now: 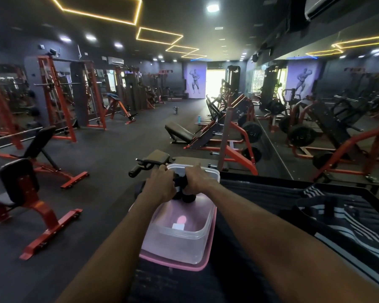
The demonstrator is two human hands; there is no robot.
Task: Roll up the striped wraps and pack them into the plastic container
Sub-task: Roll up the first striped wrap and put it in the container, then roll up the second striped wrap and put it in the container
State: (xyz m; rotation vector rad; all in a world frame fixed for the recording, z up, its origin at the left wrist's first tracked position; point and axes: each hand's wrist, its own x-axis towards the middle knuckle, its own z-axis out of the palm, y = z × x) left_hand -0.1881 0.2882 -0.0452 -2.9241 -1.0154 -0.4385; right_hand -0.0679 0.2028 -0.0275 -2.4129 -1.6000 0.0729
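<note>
Item: dark rolled wrap (181, 182), held over the far end of the clear plastic container (179, 235), which sits on a pink lid (162, 260) on my dark tabletop (249, 215). More striped wraps (348, 219) lie loose to the right. Room: gym with black floor (109, 154), red machines. My left hand (162, 184) and right hand (197, 179), arms outstretched, both grip clamped on the roll.

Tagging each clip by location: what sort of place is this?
A gym, almost certainly: red weight racks along the left wall, an adjustable bench, and plate-loaded machines beside a wall mirror.
</note>
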